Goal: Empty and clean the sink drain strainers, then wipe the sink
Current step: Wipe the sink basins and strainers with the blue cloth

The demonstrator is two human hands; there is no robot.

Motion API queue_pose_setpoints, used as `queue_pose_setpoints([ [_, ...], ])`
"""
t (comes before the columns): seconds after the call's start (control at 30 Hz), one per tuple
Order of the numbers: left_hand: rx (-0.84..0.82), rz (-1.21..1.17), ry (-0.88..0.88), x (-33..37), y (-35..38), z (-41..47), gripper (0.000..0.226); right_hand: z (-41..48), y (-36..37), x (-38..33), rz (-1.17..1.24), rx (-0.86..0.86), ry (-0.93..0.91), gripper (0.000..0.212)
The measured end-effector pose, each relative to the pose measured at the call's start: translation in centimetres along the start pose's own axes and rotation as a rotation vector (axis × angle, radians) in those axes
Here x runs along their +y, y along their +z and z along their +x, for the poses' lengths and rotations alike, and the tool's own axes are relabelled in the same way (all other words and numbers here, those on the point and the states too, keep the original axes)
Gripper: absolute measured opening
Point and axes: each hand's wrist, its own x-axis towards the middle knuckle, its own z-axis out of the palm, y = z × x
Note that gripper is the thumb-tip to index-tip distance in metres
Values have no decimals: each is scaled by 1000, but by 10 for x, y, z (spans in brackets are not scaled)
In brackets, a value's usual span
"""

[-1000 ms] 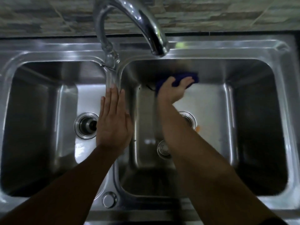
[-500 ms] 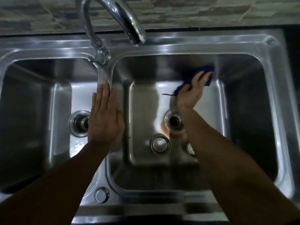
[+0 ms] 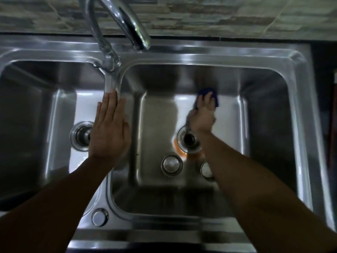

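Head view, only one. Double-basin steel sink (image 3: 200, 55), faucet (image 3: 127, 21) at the back over the divider, spout pointing toward the right basin. Left hand (image 3: 109, 128) lies flat on the divider between the basins, fingers straight and together, palm down, holding nothing; fingertips reach the base of the faucet. Right hand (image 3: 201, 117) is down in the right basin, fingers bent over a blue cloth (image 3: 209, 94) and holding it against the basin floor where it meets the rear wall; the hand is motion-blurred, so the exact finger layout is unclear. Both drains are uncovered: left drain (image 3: 80, 136) is partly behind the left hand, and right drain (image 3: 188, 139) sits just near-side of the right wrist, with an orange stain (image 3: 179, 152) on its front-left edge. Two strainers lie on the right basin floor in front of that drain: first strainer (image 3: 171, 164) in full view, second strainer (image 3: 207, 169) partly hidden under the right forearm. Small round cap (image 3: 99, 216) on the front rim. Stone-look tile wall (image 3: 218, 15) behind.
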Motion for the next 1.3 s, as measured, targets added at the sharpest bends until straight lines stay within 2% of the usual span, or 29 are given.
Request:
queue_pose_setpoints([
  [0.13,9,-28,-13,1,-1,1,53,-38,27,-60,-6,-277,-503,65],
  [0.23,-2,-44,-17,1,-3,0,53,-42,34,-65,-145,-369,-589,73],
  [0.33,11,-66,-10,2,-4,1,52,-32,16,-19,-170,-273,-455,62],
  [0.43,14,-61,2,2,-5,1,53,-15,-22,64,-334,-158,-217,68],
  [0.5,-9,-45,0,1,-6,0,54,-16,-47,116,-405,-211,-193,66],
  [0.6,-40,2,5,2,-7,1,57,-48,-61,156,-367,-282,-226,68],
  [0.73,-81,119,15,8,-10,-2,60,-100,-52,163,-449,-403,-270,75],
  [0.87,-171,237,290,22,-11,-9,59,-102,-54,161,-450,-469,-269,79],
  [0.93,-268,218,353,45,-4,-18,57,-96,-54,159,-476,-445,-271,81],
  [1.0,-496,124,307,77,12,-29,61,-82,-55,153,-487,-389,-263,78],
  [1.07,-639,86,314,112,40,-39,68,-60,-56,147,-483,-321,-304,71],
  [1.13,-735,42,327,147,70,-47,75,-36,-59,143,-503,-290,-370,66],
  [1.3,-869,12,363,207,119,-57,101,-15,-57,143,-477,-144,-273,76],
])
